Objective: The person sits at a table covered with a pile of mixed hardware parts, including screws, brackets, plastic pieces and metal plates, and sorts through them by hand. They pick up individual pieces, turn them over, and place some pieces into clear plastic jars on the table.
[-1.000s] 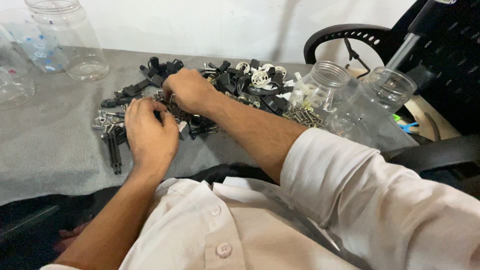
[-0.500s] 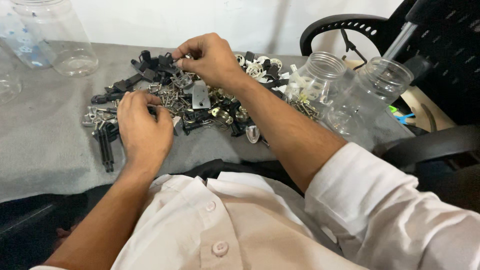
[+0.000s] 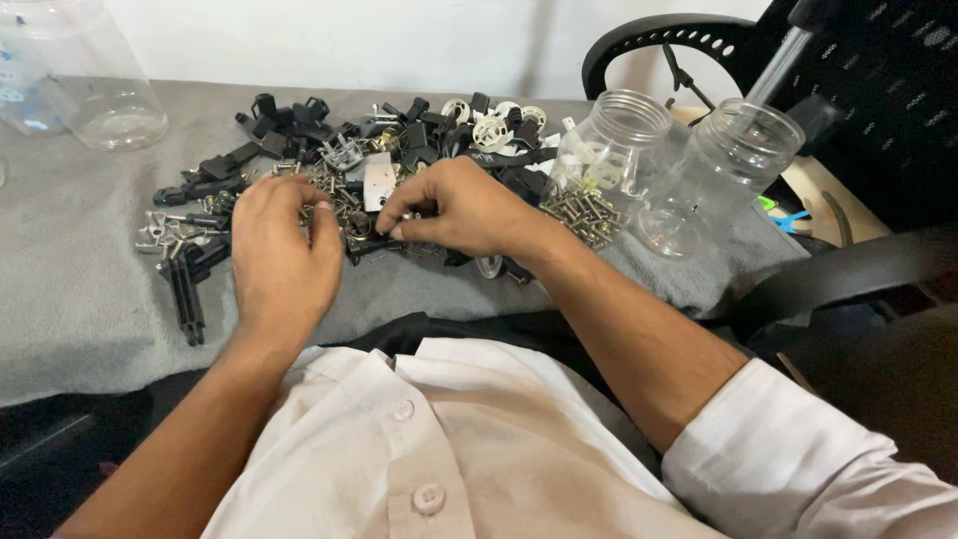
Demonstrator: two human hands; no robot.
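Head view: left hand (image 3: 282, 252) and right hand (image 3: 461, 208) meet fingertip to fingertip over the near edge of the parts pile (image 3: 359, 170), pinching small metal pieces. Pile extends toward 12 o'clock, long axis 9-to-3; both hands equally near. Jars (image 3: 609, 140) stand at 2 o'clock.

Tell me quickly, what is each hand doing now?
Left hand: curled, fingertips in the pile of small parts; grip unclear.
Right hand: fingers pinched in the same pile; contents unclear.
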